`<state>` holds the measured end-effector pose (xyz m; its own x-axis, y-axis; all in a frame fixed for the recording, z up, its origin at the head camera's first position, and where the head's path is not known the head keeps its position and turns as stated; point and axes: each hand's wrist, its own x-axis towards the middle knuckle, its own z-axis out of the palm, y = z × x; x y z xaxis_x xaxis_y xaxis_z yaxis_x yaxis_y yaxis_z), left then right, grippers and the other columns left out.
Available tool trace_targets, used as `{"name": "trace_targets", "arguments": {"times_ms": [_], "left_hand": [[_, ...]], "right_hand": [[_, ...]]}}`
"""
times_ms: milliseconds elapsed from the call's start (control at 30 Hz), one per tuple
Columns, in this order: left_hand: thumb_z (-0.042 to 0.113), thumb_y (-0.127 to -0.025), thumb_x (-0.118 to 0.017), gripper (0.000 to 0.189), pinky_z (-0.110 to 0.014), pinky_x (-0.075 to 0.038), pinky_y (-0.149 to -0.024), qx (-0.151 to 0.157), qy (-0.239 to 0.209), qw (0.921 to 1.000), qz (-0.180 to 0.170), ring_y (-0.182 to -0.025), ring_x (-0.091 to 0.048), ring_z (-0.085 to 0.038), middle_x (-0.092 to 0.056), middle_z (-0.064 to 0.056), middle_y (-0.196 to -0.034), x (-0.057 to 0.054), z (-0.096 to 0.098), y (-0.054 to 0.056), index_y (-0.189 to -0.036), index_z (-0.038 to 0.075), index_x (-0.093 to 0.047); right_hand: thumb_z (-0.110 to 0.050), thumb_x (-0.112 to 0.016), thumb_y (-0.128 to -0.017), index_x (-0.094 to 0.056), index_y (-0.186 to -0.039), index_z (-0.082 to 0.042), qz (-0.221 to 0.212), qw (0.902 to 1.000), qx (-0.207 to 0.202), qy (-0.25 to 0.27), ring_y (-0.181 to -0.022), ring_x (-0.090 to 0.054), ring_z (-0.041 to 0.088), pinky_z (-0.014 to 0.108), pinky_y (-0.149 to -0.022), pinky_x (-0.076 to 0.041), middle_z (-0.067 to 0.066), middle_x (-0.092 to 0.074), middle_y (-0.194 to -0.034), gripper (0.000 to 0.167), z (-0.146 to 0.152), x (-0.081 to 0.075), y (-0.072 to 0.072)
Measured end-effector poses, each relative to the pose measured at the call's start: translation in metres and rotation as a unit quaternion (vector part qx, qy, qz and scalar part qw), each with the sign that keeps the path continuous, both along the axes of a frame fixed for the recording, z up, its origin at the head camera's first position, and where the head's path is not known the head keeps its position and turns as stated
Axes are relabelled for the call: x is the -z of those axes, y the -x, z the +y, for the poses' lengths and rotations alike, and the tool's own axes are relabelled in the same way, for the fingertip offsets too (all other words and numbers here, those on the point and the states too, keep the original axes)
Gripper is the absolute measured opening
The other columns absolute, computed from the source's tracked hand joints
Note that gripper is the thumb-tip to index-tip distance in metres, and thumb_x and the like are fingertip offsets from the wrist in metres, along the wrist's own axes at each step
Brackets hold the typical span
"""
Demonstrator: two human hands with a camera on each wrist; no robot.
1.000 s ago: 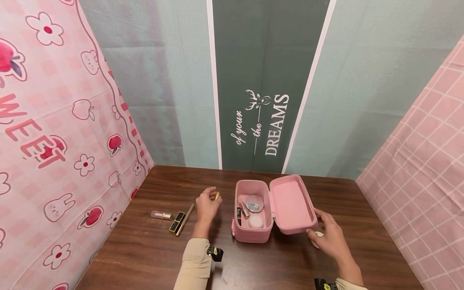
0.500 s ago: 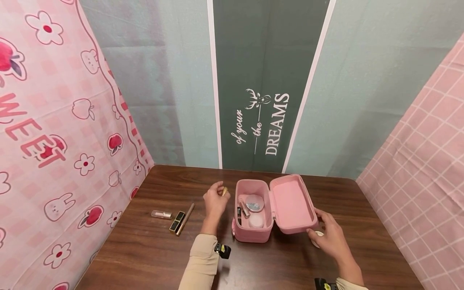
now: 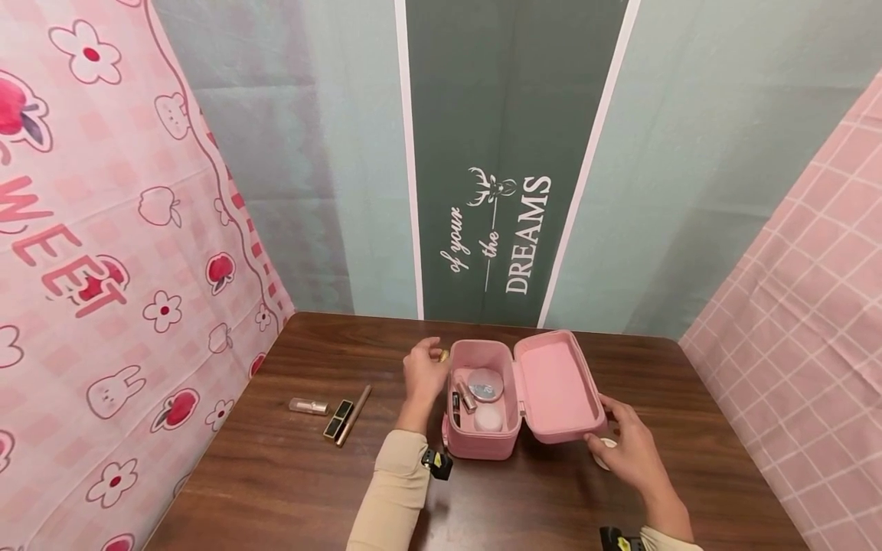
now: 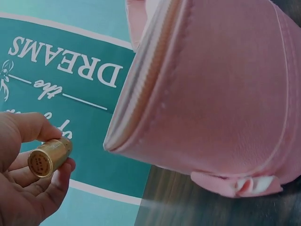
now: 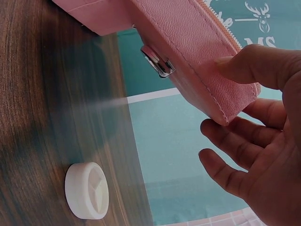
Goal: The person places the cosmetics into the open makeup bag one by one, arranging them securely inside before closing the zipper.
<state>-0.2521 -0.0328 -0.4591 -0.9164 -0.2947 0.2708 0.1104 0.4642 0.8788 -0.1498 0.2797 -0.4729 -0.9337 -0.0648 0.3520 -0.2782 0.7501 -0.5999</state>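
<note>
My left hand [image 3: 423,373] pinches a gold lipstick tube [image 4: 49,157] between thumb and fingers, its labelled end facing the left wrist camera. That hand is just outside the left rim of a pink makeup case [image 3: 482,448], which stands unzipped. Inside the case lie a round silver-pink compact [image 3: 485,385], a round pale container [image 3: 488,418], a rose-gold tube [image 3: 465,396] and a dark tube [image 3: 456,409]. The lid [image 3: 560,389] is swung out to the right. My right hand [image 3: 634,448] grips its outer corner, thumb on one face and fingers at the edge.
On the wooden table [image 3: 276,474] at left lie a clear-and-silver tube [image 3: 308,405], a black-and-gold rectangular case [image 3: 338,419] and a slim gold pen [image 3: 354,415]. A round white divided container [image 5: 87,190] sits beneath my right hand. Fabric curtains [image 3: 344,153] close off the back and sides.
My left hand has moved right and toward the back with the lipstick tube, from near the gold pen to the case's left rim. My right hand and the lid have stayed put.
</note>
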Motion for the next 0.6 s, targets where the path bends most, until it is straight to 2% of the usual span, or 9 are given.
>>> {"name": "trace_targets", "arguments": {"times_ms": [367,600], "left_hand": [[0.005,-0.070,-0.073,0.031,-0.040,-0.049,-0.072,0.000,0.030,0.9995,-0.013,-0.074,-0.064,-0.021,-0.068,-0.006,-0.077,0.000,0.010,0.009,-0.100,0.003,-0.069],[0.007,-0.074,-0.071,0.025,-0.039,-0.049,-0.069,0.001,0.044,0.9984,-0.035,-0.072,-0.063,-0.021,-0.066,-0.005,-0.074,-0.001,0.015,0.014,-0.099,0.003,-0.069]], "right_hand": [[0.001,-0.076,-0.069,-0.045,-0.126,0.010,0.002,1.0000,0.000,0.003,-0.097,-0.053,0.039,0.056,-0.078,-0.045,0.025,-0.051,-0.113,0.065,-0.001,-0.001,0.000],[0.000,-0.076,-0.069,-0.045,-0.125,0.011,0.003,1.0000,-0.002,0.001,-0.097,-0.053,0.039,0.055,-0.078,-0.045,0.026,-0.051,-0.112,0.065,0.000,-0.001,0.000]]}}
